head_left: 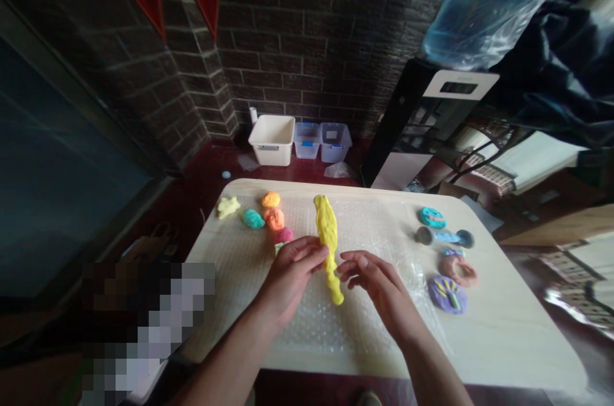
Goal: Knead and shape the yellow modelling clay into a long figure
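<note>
A long yellow clay strip is laid lengthwise on a sheet of bubble wrap, which is spread over the table, and is seen slightly tilted between the two hands. The left hand is curled against the middle of the strip, but whether the strip is actually gripped cannot be told. The right hand is held open with its fingers loosely spread, either just beside the strip or barely touching it. Soft clay of this kind is judged to be best handled with flat, even finger pressure, since a hard pinch could dent it or thin its narrow parts.

Beyond the left hand, a yellow star, a teal lump, an orange lump, an orange face and a pink lump are loosely grouped. To the right are placed a teal disc, a blue-and-grey dumbbell, a pink ring and a purple disc.
</note>
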A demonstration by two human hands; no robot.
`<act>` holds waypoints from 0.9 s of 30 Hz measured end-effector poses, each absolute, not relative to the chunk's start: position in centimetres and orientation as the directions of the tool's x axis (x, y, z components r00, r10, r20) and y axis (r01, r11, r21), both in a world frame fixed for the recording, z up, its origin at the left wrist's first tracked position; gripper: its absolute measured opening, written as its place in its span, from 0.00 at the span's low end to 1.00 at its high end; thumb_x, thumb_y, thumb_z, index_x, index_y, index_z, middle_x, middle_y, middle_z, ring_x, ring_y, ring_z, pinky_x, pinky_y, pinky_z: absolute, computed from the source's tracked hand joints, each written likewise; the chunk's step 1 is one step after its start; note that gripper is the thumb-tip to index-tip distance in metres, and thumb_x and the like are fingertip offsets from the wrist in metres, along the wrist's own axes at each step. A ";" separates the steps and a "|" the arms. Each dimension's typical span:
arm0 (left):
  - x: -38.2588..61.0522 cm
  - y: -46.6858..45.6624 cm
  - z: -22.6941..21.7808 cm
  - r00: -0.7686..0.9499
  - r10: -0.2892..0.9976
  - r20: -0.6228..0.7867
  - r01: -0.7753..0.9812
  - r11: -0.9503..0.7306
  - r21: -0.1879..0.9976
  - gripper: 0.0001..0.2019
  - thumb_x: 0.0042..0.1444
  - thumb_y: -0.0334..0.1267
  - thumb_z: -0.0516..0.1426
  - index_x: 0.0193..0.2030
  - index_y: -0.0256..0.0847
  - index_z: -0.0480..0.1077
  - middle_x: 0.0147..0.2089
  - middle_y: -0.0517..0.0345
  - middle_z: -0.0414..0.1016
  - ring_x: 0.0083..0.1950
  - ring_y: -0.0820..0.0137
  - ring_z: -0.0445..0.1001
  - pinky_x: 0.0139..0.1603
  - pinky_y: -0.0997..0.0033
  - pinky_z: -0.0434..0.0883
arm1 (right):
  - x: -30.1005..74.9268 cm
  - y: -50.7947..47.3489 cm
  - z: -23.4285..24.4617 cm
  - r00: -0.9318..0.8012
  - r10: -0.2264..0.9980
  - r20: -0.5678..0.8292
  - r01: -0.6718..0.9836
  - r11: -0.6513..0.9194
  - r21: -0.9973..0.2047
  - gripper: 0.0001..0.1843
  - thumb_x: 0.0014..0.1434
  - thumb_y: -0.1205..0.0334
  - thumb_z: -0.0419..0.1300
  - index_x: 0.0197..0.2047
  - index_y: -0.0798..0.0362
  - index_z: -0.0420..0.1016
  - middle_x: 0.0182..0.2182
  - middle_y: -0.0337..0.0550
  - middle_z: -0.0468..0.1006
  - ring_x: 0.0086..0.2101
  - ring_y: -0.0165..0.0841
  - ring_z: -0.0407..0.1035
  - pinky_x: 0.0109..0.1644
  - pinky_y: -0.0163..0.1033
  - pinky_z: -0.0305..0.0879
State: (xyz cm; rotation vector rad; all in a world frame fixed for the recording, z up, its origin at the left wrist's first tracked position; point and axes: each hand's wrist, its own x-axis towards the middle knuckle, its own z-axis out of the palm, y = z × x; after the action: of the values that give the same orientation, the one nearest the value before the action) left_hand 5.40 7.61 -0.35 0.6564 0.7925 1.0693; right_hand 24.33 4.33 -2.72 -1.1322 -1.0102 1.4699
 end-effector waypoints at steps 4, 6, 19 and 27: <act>5.6 7.7 -0.4 0.272 0.938 -0.216 -0.535 0.334 0.776 0.09 0.54 0.42 0.72 0.37 0.39 0.83 0.38 0.55 0.80 0.42 0.68 0.74 0.48 0.67 0.70 | 23.0 3.8 -1.8 -0.153 0.981 -0.121 -0.135 -0.142 -0.981 0.17 0.63 0.45 0.70 0.44 0.49 0.88 0.40 0.47 0.85 0.41 0.39 0.75 0.47 0.42 0.70; 5.5 7.7 -0.4 0.283 0.937 -0.203 -0.550 0.332 0.766 0.09 0.56 0.42 0.71 0.40 0.40 0.84 0.40 0.54 0.81 0.44 0.67 0.76 0.49 0.66 0.71 | 22.5 3.7 -1.3 -0.193 0.976 -0.101 -0.119 -0.126 -0.985 0.16 0.64 0.45 0.69 0.41 0.50 0.87 0.36 0.45 0.84 0.36 0.36 0.74 0.43 0.40 0.68; 5.7 7.4 -0.1 0.069 0.975 -0.212 -0.619 0.209 0.757 0.18 0.58 0.48 0.70 0.48 0.37 0.80 0.55 0.44 0.82 0.55 0.53 0.82 0.56 0.54 0.76 | 22.9 3.5 -2.2 -0.040 0.995 0.092 0.238 0.099 -0.966 0.15 0.59 0.51 0.73 0.46 0.49 0.83 0.37 0.47 0.85 0.35 0.40 0.77 0.37 0.42 0.73; 5.8 6.4 0.2 0.385 0.907 -0.171 -0.271 0.288 0.918 0.18 0.64 0.52 0.64 0.43 0.36 0.82 0.39 0.48 0.85 0.43 0.59 0.82 0.50 0.63 0.74 | 23.3 3.6 -1.4 0.068 0.997 0.022 -0.080 0.028 -0.996 0.18 0.65 0.44 0.67 0.48 0.49 0.86 0.40 0.49 0.85 0.42 0.42 0.77 0.47 0.46 0.74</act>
State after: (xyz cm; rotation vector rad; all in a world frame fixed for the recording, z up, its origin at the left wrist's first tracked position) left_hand 5.79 6.35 0.24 0.9533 0.8192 0.9169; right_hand 23.34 3.62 -1.35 -1.1627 -1.1120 1.1788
